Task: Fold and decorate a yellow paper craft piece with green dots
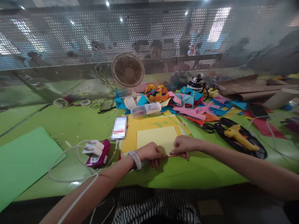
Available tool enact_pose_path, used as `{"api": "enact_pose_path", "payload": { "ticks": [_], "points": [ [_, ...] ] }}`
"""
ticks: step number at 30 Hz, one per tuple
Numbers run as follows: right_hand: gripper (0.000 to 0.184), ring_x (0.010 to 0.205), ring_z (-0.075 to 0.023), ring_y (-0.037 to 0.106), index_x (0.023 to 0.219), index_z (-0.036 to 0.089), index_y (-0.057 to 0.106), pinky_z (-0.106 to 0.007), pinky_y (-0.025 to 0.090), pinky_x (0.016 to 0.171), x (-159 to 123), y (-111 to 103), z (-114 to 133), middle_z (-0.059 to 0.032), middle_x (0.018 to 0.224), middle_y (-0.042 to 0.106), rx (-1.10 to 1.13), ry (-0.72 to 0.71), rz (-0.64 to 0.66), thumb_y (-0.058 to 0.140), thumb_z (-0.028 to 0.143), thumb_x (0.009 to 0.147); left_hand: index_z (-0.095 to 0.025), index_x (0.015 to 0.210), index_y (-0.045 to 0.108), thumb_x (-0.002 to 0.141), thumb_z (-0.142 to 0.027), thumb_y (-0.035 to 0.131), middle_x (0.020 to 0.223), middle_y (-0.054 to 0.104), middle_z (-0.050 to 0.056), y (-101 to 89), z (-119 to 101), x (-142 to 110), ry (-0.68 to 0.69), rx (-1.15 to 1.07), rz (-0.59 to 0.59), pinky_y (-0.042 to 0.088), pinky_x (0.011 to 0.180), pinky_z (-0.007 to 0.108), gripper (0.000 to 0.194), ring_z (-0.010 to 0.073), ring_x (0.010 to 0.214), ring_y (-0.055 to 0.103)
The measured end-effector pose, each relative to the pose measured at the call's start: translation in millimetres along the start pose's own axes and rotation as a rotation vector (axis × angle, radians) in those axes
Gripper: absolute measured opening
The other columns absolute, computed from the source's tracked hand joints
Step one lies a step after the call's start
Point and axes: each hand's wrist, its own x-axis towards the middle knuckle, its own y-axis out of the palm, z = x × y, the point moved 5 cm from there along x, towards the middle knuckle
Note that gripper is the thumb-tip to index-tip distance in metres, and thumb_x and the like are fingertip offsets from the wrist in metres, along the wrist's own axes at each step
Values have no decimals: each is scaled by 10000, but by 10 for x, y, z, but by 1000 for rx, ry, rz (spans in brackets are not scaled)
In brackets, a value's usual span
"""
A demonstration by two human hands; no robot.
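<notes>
Our left hand (pixel 151 153) and right hand (pixel 184 147) pinch the near edge of the pale yellow sheet (pixel 158 137), a thin red line showing by their fingertips, near the green bench's (pixel 205 174) front edge; a fan (pixel 128 71) stands toward its back.

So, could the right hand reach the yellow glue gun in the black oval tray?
Probably yes: the glue gun lies uncovered beyond the right forearm, though the right hand is at the pale yellow paper.

Has a perforated screen (pixel 77 73) behind the green bench (pixel 77 126), small lights (pixel 107 3) high up, bright slanted patches (pixel 219 25) either side.
</notes>
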Motion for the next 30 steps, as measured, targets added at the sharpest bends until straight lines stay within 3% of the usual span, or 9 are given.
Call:
{"api": "enact_pose_path", "payload": {
  "ticks": [6, 15, 20, 24, 26, 28, 30],
  "points": [
    [537, 444, -142, 616, 520, 169, 548, -228, 469, 517, 4, 0, -38, -9, 474, 621, -35, -8, -16, 593, 687, 656, -153, 461, 584, 652, -643, 646, 394, 561, 7, -136, 184, -144, -46, 29, -17, 389, 410, 232, 530, 112, 347, 506],
    [491, 448, -141, 622, 523, 171, 542, -212, 446, 492, 16, -2, -67, -12, 479, 627, -103, -13, -54, 605, 630, 688, -158, 479, 578, 641, -705, 607, 386, 547, 7, -447, 689, -652, -172, 73, -145, 385, 394, 229, 571, 111, 331, 489],
    [475, 431, -139, 608, 523, 169, 549, -210, 445, 455, 2, -8, -67, -12, 466, 612, -77, -50, -112, 612, 610, 688, -172, 482, 542, 702, -695, 550, 319, 479, -25, -558, 832, -902, -171, 93, -198, 367, 365, 213, 568, 97, 281, 435],
    [479, 421, -140, 603, 506, 167, 534, -213, 445, 470, -15, -9, -41, 0, 429, 587, -73, -77, -145, 625, 602, 683, -174, 565, 540, 791, -652, 469, 393, 538, -17, -544, 616, -973, -113, 122, -455, 418, 380, 227, 534, 132, 343, 528],
    [478, 429, -144, 607, 512, 169, 523, -212, 440, 468, -30, 7, -17, 6, 429, 581, -61, -91, -157, 623, 603, 686, -172, 664, 572, 864, -597, 401, 549, 639, 6, -444, 306, -921, 142, 231, -565, 472, 477, 233, 499, 140, 481, 610],
    [473, 454, -148, 619, 555, 171, 529, -210, 439, 459, -58, 23, -10, 6, 464, 598, -35, -106, -160, 596, 614, 706, -191, 867, 633, 907, -530, 383, 810, 710, 32, -292, 18, -814, 368, 450, -600, 515, 650, 278, 423, 172, 723, 664],
    [467, 477, -144, 625, 611, 172, 548, -207, 440, 454, -116, -20, -34, -1, 523, 630, -35, -136, -217, 560, 622, 734, -209, 1181, 557, 924, -477, 398, 1185, 633, 70, -161, -163, -666, 536, 660, -598, 461, 906, 358, 404, 215, 1066, 591]
  ]
}}
